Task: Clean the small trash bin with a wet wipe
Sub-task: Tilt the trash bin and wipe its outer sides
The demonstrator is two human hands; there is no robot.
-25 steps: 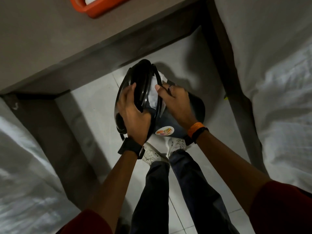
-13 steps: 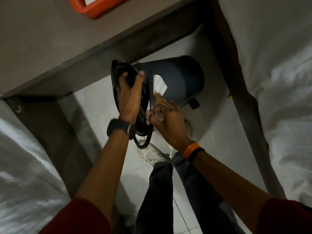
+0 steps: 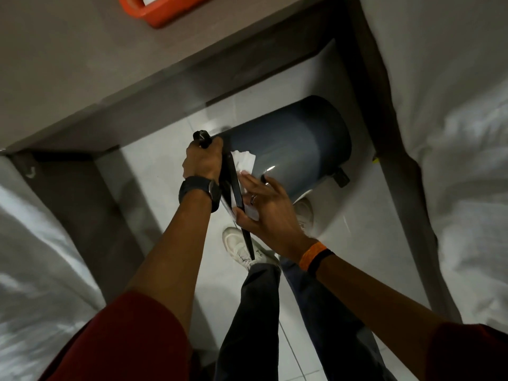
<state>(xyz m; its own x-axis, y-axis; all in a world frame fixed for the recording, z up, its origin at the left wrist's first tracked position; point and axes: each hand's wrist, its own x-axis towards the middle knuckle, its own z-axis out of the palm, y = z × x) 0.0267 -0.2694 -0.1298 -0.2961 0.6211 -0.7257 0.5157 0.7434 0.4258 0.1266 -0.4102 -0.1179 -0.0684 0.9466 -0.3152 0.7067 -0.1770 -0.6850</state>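
Note:
A small blue-grey trash bin (image 3: pixel 297 149) is tipped on its side in the air, its base pointing away from me toward the bedside table. My left hand (image 3: pixel 203 160) grips its black rim and lid edge (image 3: pixel 233 182) at the top. My right hand (image 3: pixel 266 213) lies flat against the bin's side near the rim, pressing a white wet wipe (image 3: pixel 244 160) that shows above my fingers. The bin's mouth faces me edge-on, so its inside is hidden. A black foot pedal (image 3: pixel 341 177) juts from the bin's lower side.
A brown bedside table (image 3: pixel 82 78) with an orange tray (image 3: pixel 165 12) stands ahead. White beds (image 3: pixel 453 133) flank the narrow tiled floor (image 3: pixel 154 188) on both sides. My legs and white shoes (image 3: pixel 242 248) are under the bin.
The bin has been turned from rim-up to lying sideways with its base away. My left hand shifted to the rim's top, and my right hand slid with the wipe along the bin's side.

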